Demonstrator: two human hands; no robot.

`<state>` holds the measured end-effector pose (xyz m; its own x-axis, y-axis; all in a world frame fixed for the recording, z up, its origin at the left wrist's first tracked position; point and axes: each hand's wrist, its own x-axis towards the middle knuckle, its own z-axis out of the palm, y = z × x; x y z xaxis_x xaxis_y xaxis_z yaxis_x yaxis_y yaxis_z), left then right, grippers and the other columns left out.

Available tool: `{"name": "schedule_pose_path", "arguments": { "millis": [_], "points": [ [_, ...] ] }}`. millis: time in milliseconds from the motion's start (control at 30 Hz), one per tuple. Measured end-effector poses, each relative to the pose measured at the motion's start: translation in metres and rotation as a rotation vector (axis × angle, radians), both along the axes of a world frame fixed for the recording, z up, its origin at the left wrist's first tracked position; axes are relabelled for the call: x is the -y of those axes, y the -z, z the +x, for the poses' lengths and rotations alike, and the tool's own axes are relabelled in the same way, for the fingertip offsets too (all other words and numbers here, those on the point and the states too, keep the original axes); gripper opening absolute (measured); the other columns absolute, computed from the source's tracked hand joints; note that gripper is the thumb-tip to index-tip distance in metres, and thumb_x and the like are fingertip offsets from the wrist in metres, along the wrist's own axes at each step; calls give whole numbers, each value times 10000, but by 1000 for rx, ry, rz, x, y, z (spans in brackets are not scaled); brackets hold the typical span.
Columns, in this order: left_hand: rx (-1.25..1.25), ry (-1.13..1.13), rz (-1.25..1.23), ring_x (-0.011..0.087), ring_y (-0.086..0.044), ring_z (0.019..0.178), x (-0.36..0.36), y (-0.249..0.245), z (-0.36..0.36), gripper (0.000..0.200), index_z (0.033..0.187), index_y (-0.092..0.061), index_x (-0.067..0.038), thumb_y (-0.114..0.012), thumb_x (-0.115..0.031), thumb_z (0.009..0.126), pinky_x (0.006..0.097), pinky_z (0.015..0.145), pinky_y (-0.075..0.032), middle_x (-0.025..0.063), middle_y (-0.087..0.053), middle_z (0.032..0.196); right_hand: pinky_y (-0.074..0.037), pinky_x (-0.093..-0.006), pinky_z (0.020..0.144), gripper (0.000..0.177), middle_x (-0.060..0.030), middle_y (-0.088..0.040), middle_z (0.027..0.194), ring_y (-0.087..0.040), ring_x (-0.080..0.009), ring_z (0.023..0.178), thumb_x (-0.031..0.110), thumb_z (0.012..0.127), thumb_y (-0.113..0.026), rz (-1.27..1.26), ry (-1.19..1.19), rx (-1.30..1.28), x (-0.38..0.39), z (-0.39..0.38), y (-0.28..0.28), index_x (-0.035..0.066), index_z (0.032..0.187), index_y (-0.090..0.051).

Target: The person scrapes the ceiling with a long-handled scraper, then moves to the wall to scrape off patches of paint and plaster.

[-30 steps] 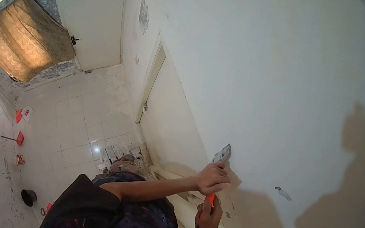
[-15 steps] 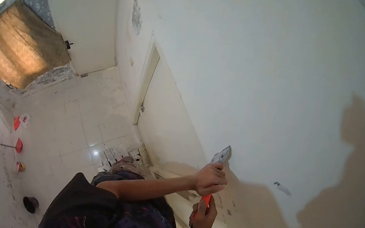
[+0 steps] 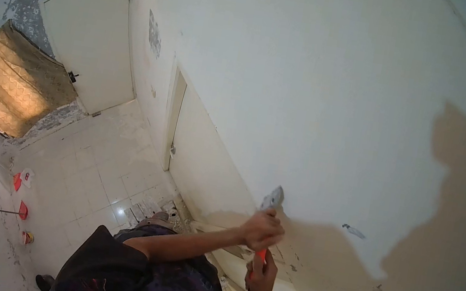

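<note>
A long scraper has a grey metal head (image 3: 274,198), an orange section (image 3: 261,255) and a dark handle running down past the bottom edge. Its head lies against the white wall (image 3: 339,132). My left hand (image 3: 262,230) is closed round it just below the head. Lower down, my right hand (image 3: 261,275) grips it near the orange section. A small dark mark with a pale patch (image 3: 353,231) shows on the wall to the right of the head.
A recessed white door (image 3: 208,148) is left of the scraper. Farther off are another door (image 3: 88,37), a brown curtain (image 3: 17,81) and peeling wall paint. Red items (image 3: 23,210) and a small tub (image 3: 27,238) stand on the tiled floor (image 3: 101,167). Shadows fall on the wall.
The view has shifted, so the doors and curtain sit lower and farther left. The scraper head appears slightly farther left, with both hands still gripping the tool.
</note>
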<state>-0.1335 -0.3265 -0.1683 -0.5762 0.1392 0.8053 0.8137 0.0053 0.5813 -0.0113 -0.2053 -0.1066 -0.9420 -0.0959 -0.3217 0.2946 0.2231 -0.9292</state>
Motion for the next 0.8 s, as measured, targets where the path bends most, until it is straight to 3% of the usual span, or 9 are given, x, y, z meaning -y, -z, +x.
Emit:
{"name": "schedule_pose_path", "arguments": {
  "millis": [67,200,300,333,367,467,567,633,800],
  "points": [
    [10,22,-64,293,-506,610,-6,-14,6,179,703,-560,-85,-562,-229,810,401,667,-351,96,-497,613,-306,-240,335,374,1,-476,598,-380,-69,370,243,1008,-494,4,75,46,0,9,-25,-19,1273,-522],
    [5,14,-86,275,-492,596,14,-8,-6,193,669,-514,-90,-562,-225,799,393,660,-349,82,-468,593,-321,-227,415,382,18,-476,625,-418,-52,484,190,989,-519,27,-3,-56,0,-7,16,-35,1298,-511],
    [56,14,-103,289,-485,586,19,5,-4,184,666,-513,-87,-558,-218,786,399,657,-349,88,-457,585,-324,-220,439,388,23,-496,663,-435,-45,528,171,978,-538,21,48,48,19,-7,0,-31,1309,-511],
    [30,30,-55,289,-499,602,9,-2,-1,177,692,-540,-85,-565,-226,796,404,672,-354,87,-475,589,-325,-216,446,377,28,-510,686,-437,-30,533,166,978,-533,122,-7,-106,16,-2,0,-27,1301,-515],
    [0,44,-4,289,-513,617,1,-8,3,176,719,-566,-82,-572,-234,806,410,688,-360,87,-493,592,-324,-216,457,374,22,-510,679,-433,-24,537,159,976,-522,-55,104,39,8,7,-9,-24,1303,-517],
    [27,64,-72,287,-491,596,-1,-15,7,181,712,-556,-79,-559,-237,799,405,671,-355,93,-494,597,-313,-219,425,368,11,-499,658,-416,-35,492,183,985,-520,20,112,109,5,12,-26,-24,1289,-523],
    [19,85,-47,288,-481,576,9,-14,-1,184,702,-562,-72,-564,-241,776,405,646,-349,97,-481,590,-295,-224,372,367,1,-478,615,-389,-51,420,210,995,-519,109,66,-94,11,5,-2,-26,1276,-528],
    [12,101,-52,285,-482,579,10,-9,2,185,717,-564,-69,-556,-225,817,409,670,-350,81,-499,589,-278,-226,337,366,6,-463,591,-372,-58,381,223,1000,-517,-38,135,39,21,10,-11,-24,1271,-530],
    [3,138,-120,277,-485,571,-12,-17,14,188,702,-561,-72,-565,-221,817,403,658,-357,81,-503,585,-290,-232,339,339,8,-456,576,-372,-62,362,185,990,-510,-67,196,39,3,24,-12,-35,1248,-531]
  ]
}}
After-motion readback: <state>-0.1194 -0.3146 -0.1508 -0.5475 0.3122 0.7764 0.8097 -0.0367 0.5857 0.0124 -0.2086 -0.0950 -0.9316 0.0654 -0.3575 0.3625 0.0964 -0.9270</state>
